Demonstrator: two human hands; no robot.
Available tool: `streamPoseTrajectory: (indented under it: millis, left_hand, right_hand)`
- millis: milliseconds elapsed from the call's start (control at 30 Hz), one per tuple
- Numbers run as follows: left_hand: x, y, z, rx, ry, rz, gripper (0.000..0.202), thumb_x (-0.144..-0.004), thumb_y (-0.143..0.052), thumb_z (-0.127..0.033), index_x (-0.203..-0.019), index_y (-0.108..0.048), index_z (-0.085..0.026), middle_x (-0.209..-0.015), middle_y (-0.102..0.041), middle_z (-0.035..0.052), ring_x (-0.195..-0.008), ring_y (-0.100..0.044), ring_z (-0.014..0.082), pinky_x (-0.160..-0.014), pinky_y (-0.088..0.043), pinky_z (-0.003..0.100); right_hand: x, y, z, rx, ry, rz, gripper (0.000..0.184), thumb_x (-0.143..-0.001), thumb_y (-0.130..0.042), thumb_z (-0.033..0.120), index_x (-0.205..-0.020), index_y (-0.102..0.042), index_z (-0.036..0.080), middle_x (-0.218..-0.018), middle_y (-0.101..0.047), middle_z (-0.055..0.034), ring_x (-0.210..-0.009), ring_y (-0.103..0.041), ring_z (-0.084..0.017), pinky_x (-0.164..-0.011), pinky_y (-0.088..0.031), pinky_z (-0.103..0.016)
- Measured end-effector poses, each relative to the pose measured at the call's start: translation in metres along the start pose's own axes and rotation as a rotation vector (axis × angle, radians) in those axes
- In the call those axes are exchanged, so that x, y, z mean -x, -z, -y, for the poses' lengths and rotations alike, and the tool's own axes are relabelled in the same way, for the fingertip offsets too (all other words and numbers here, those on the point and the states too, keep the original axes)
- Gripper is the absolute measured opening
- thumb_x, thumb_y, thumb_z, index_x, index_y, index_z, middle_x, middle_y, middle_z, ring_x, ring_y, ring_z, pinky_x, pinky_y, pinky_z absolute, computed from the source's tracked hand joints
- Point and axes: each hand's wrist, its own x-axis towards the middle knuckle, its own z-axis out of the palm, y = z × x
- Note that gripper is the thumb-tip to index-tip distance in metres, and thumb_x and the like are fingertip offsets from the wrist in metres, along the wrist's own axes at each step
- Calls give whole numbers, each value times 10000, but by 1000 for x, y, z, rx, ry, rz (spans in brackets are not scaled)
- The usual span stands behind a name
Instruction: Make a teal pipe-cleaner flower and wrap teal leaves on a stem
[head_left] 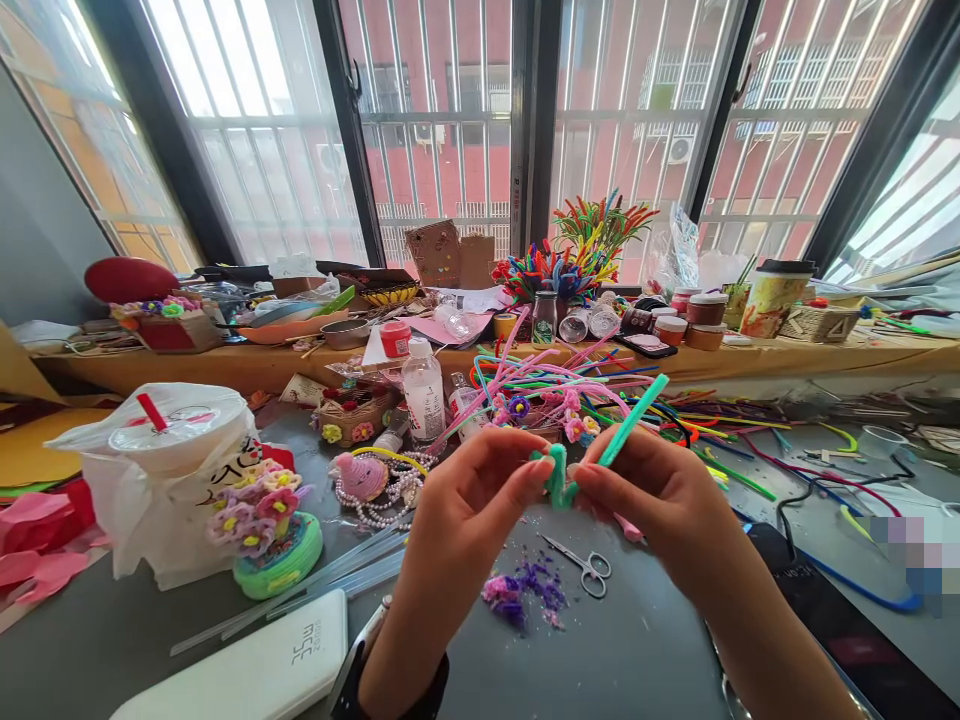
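Note:
Between my two hands is a green pipe cleaner (pixel 559 478), bent into a tight zigzag in the middle. The fingers of my left hand (pixel 484 490) pinch its bent left end. My right hand (pixel 645 480) grips the other side, and a straight green length sticks up past the fingers toward the upper right. Below the hands, small scissors (pixel 581 565) lie on the grey table (pixel 600 660). Beside them is a scatter of purple and pink fuzzy clippings (pixel 525 590).
At left stand a bagged drink cup (pixel 180 440), a flower ornament in a green base (pixel 277 555) and a white power bank (pixel 247 660). Loose pipe cleaners (pixel 525 380) and a plastic bottle (pixel 424 395) are behind the hands. A black phone (pixel 832 620) lies at right.

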Motion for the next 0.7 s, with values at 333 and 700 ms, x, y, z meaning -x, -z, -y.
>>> streamPoseTrajectory:
  millis: [333,700]
  left_hand:
    - [1,-2,1,25,8,-31,209,-586,-698,-133,-717,-538,-165,-573,-611,-46,-537,-566,67,-520,-438,139]
    - [8,1,-6,-48,-43,79,173,-624,-665,-136,-769,-574,-166,-669,-656,-9,-649,-626,116,-634,-503,187]
  right_hand:
    - [4,-1,1,-65,5,79,131,-672,-642,255,-653,-556,158,-547,-598,20,-474,-534,-74,-445,-430,-166]
    - [6,-3,8,7,-41,3,136,-691,-631,234,-646,-523,166,-495,-565,36,-443,-518,-72,-401,-400,-155]
